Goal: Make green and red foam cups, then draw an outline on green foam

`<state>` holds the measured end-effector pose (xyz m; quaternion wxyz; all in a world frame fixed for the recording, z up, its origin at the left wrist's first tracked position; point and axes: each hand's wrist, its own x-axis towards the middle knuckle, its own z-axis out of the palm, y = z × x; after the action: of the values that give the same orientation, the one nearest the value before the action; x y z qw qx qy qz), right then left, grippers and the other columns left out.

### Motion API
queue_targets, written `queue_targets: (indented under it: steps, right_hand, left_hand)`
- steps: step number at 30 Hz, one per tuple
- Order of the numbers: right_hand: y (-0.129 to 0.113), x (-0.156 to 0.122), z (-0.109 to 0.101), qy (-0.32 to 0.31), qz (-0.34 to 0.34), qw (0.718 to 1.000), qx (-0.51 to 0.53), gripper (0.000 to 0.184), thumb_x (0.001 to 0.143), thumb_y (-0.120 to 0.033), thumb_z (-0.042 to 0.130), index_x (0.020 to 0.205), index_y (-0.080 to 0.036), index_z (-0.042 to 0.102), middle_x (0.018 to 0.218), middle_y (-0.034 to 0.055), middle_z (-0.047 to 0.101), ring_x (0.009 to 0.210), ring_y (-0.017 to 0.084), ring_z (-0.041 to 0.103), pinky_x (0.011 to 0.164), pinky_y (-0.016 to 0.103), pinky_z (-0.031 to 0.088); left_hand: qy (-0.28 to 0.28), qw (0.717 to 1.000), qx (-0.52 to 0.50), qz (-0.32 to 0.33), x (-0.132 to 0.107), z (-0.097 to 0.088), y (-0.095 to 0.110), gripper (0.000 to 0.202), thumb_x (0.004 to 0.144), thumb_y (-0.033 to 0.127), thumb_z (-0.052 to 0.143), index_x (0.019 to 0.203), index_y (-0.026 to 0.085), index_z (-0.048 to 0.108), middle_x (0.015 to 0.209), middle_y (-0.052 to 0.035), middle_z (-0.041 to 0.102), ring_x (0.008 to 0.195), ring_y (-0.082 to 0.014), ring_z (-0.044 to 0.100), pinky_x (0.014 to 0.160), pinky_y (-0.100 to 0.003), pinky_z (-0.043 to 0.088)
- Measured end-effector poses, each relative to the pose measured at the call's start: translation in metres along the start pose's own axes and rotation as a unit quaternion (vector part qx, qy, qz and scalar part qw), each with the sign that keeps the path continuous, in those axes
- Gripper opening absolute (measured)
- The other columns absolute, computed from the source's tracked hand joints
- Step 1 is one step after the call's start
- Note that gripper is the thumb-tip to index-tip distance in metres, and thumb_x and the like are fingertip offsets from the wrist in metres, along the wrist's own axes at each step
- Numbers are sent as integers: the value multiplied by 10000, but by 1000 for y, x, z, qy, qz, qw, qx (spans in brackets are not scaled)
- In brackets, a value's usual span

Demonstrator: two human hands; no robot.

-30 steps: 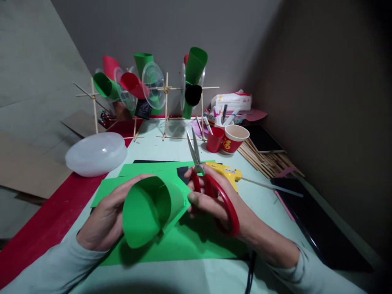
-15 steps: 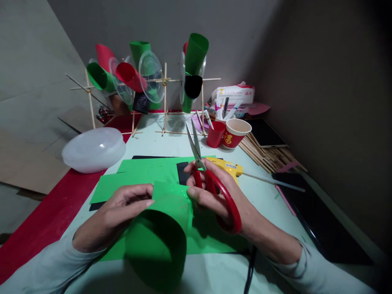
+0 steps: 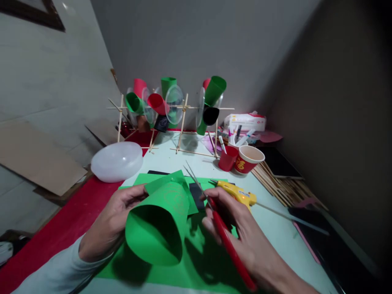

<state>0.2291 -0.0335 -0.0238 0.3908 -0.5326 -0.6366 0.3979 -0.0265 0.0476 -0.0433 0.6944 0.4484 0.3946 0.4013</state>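
Note:
My left hand (image 3: 114, 220) grips a green paper tube (image 3: 171, 200) from its left side, thumb along the outside. The tube's wide opening faces me, and its far end flares into flat flaps. In my right hand (image 3: 235, 232) is a pair of red-handled scissors (image 3: 222, 232), blades pointing forward and up, apart from the tube. Whether the blades are fully closed is hard to tell. Beneath both hands lie green paper sheets (image 3: 141, 277) with a black piece (image 3: 196, 195) on them. Just beyond my right hand rests a yellow glue gun (image 3: 237, 192) with a glue stick in it.
Wooden-stick frames (image 3: 183, 126) carrying clear discs and red, green and black paper cups stand at the back. A translucent bowl (image 3: 116, 162) is at left. Red cup (image 3: 228, 158), paper cup (image 3: 249, 158), wooden sticks (image 3: 275, 188) and a black tablet-like slab (image 3: 324, 241) line the right.
My right hand has drawn away from the paper tube, and the scissors have turned edge-on. My left hand still holds the tube, now tilted. The camera view has shifted up and left.

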Motion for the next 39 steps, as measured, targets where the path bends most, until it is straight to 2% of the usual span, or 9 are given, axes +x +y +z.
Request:
queue_targets:
  steps: [4,8,11,17,23,28,33,39]
  right_hand:
    - [-2,-4,1,-21,-28,995,-89,161,891,-344,581,1016,-253,539,755,-39,558,672,155,512,631,274,420]
    - [-2,-5,1,-8,-55,988,-146,160,867,-325,604,1005,-256,565,754,-41,593,675,156,542,656,271,442]
    - [-1,-5,1,6,-71,983,-167,178,854,-307,626,1021,-259,587,761,-43,621,677,152,565,656,260,459]
    - [2,-6,2,34,-119,975,-184,210,859,-309,651,1059,-261,608,838,-31,693,697,148,609,650,244,495]
    - [0,-5,2,61,-166,969,-172,166,846,-252,664,1009,-244,634,887,-19,735,714,142,662,636,223,505]
    - [-1,-4,1,61,-189,963,-181,98,855,-218,647,951,-223,625,690,-44,618,552,119,538,523,221,445]
    - [-1,-4,1,59,-220,955,-188,68,891,-178,587,946,-214,604,628,-60,531,493,102,450,490,208,399]
    - [3,-7,-2,38,-204,954,-214,94,879,-154,521,863,-196,603,675,-5,632,521,118,476,503,226,412]
  left_hand:
    - [-13,999,-13,35,-9,-1,12,347,643,199,879,963,315,813,848,57,808,743,-154,746,749,-190,595]
    - [-19,997,8,68,-20,13,18,409,659,142,849,1021,326,802,935,66,806,792,-130,732,830,-168,576]
    - [-12,994,46,93,-21,18,18,415,663,132,825,1006,364,803,905,90,799,749,-111,713,810,-147,574]
    - [-1,992,84,92,-21,17,14,381,688,145,815,988,381,806,884,83,792,730,-115,709,755,-155,595]
    - [1,994,68,82,-22,16,11,407,680,91,789,947,397,806,946,112,795,851,-114,725,757,-130,582]
    - [3,991,84,99,-21,18,15,416,655,97,776,945,393,810,835,89,786,757,-120,716,735,-150,591]
    - [-2,990,100,100,-21,21,20,416,636,132,760,956,393,813,826,83,784,760,-107,724,776,-118,565]
    - [-18,985,141,94,-21,17,18,371,681,135,758,964,368,815,828,56,777,722,-136,697,693,-169,587]
